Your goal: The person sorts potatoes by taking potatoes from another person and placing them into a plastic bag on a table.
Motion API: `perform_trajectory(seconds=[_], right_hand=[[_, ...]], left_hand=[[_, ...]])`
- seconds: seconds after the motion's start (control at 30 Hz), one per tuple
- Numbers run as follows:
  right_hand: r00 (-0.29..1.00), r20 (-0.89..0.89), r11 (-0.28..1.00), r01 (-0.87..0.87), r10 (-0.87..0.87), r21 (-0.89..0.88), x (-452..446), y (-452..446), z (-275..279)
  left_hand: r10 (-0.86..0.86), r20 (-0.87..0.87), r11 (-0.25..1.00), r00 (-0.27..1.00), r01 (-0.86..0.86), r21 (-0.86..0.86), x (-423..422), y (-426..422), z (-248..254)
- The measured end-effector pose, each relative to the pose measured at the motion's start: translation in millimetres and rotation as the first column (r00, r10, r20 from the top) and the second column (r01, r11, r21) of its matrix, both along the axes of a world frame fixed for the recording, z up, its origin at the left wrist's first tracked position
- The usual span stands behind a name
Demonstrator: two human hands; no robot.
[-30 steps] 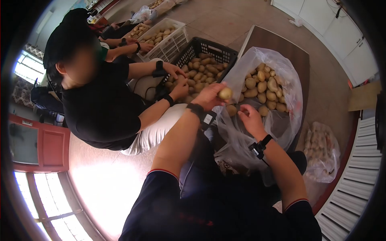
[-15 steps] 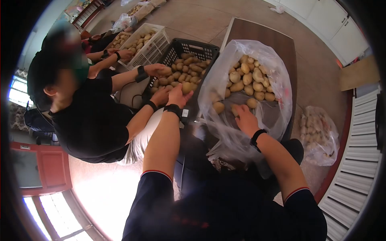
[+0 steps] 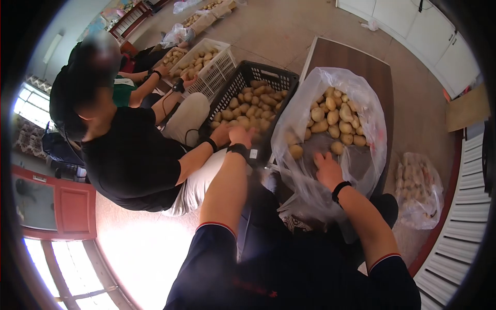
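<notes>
Brown tabletop (image 3: 351, 59), tan potatoes (image 3: 333, 117) (mostly rounded)

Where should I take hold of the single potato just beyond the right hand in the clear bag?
I'd pinch the potato across its widest sides, coming from the near side with the right hand. It looks rounded, with no narrow end to grab, and lies at the near edge of the pile: other potatoes crowd its far side, while the near side looks open.
</notes>
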State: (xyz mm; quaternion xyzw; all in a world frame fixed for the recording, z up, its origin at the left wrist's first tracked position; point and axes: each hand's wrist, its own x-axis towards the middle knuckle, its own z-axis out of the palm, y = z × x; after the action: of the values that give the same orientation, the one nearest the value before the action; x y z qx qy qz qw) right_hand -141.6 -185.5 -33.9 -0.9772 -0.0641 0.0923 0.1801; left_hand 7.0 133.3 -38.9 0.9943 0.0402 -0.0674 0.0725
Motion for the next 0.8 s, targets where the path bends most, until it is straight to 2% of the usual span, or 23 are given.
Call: perform_trajectory(seconds=[0.07, 0.13, 0.17, 0.23, 0.27, 0.3, 0.33, 0.37, 0.4, 0.47, 0.5, 0.53, 0.57, 0.6, 0.63, 0.67, 0.73, 0.77, 0.8], right_hand=[[1.0, 0.003, 1.0, 0.002, -0.002, 0.002, -0.6, 2.0, 0.2], [1.0, 0.009, 0.999, 0.022, -0.023, 0.042, -2.1, 0.6, -4.7], [1.0, 0.011, 0.999, 0.019, -0.02, 0.048, -1.8, 0.1, -5.9], [0.999, 0.025, 0.998, 0.022, -0.023, 0.055, -2.6, -1.5, -7.7], [0.999, 0.03, 0.998, 0.03, -0.032, 0.061, -2.8, -2.7, -8.5], [0.999, 0.038, 0.998, 0.026, -0.028, 0.061, -3.4, -3.6, -9.2], [0.997, 0.05, 0.991, 0.054, -0.06, 0.118, -4.1, -4.7, -11.1], [0.994, 0.061, 0.981, 0.083, -0.095, 0.176, -4.6, -6.3, -13.0], [0.993, 0.064, 0.981, 0.083, -0.095, 0.176, -4.0, -9.7, -24.0], [0.959, 0.232, 0.918, 0.063, -0.164, 0.391, 1.5, -17.0, -54.0], [0.957, 0.238, 0.918, 0.064, -0.168, 0.391, 5.6, -17.4, -48.5], [0.934, -0.21, 0.645, 0.353, -0.29, 0.678, 10.2, -15.7, -34.9], [0.754, -0.627, 0.263, 0.656, -0.194, 0.708, 13.3, -13.2, -21.4], [0.757, -0.624, 0.263, 0.653, -0.194, 0.711, 13.5, -11.9, -12.1], [0.712, -0.695, 0.054, 0.701, -0.102, 0.711, 14.1, -11.0, -3.4], [0.673, -0.74, -0.151, 0.732, 0.007, 0.665, 16.9, -10.0, 3.0], [0.718, -0.696, -0.14, 0.691, 0.02, 0.709, 21.0, -6.2, 9.3], [0.759, -0.65, -0.13, 0.649, 0.04, 0.75, 25.3, -3.3, 12.5], [0.764, -0.643, -0.122, 0.644, 0.055, 0.755, 28.9, -0.3, 18.4]], left_hand=[[0.114, -0.024, 0.991, 0.993, -0.115, -0.068, 3.4, 3.8, -6.7], [0.142, 0.055, 0.988, 0.988, -0.137, -0.076, 13.4, 13.5, -31.8], [0.165, 0.038, 0.96, 0.986, -0.152, -0.235, 24.5, 22.8, -54.6], [0.188, 0.025, 0.906, 0.982, -0.164, -0.39, 26.9, 20.3, -45.4], [0.302, -0.02, 0.682, 0.953, -0.231, -0.694, 24.5, 13.1, -43.6], [0.384, -0.103, 0.358, 0.917, -0.251, -0.899, 16.9, -0.7, -27.3], [0.408, -0.225, 0.066, 0.885, -0.275, -0.959, 13.4, -12.7, -11.0], [0.416, -0.351, -0.232, 0.839, -0.275, -0.933, 9.9, -24.8, 5.6], [0.416, -0.348, -0.231, 0.84, -0.272, -0.934, 6.0, -35.9, 19.9], [0.456, -0.348, -0.186, 0.819, -0.294, -0.937, -0.9, -53.7, 38.0], [0.383, -0.365, -0.218, 0.848, -0.301, -0.928, -0.9, -57.4, 39.2], [0.38, -0.36, -0.218, 0.852, -0.296, -0.93, -4.3, -63.0, 45.4], [0.302, -0.365, -0.205, 0.881, -0.314, -0.927, -8.7, -69.0, 51.1], [0.223, -0.371, -0.19, 0.902, -0.333, -0.924, -12.8, -74.9, 53.6], [0.206, -0.345, -0.08, 0.916, -0.335, -0.939, -15.0, -81.8, 54.0], [0.208, -0.338, -0.083, 0.918, -0.328, -0.941, -16.8, -87.6, 55.7], [0.084, -0.295, 0.017, 0.952, -0.297, -0.955, -22.5, -98.7, 53.3], [0.094, -0.287, 0.015, 0.953, -0.289, -0.957, -24.2, -104.6, 52.7], [0.019, -0.272, 0.056, 0.962, -0.273, -0.96, -25.9, -109.6, 51.7]])
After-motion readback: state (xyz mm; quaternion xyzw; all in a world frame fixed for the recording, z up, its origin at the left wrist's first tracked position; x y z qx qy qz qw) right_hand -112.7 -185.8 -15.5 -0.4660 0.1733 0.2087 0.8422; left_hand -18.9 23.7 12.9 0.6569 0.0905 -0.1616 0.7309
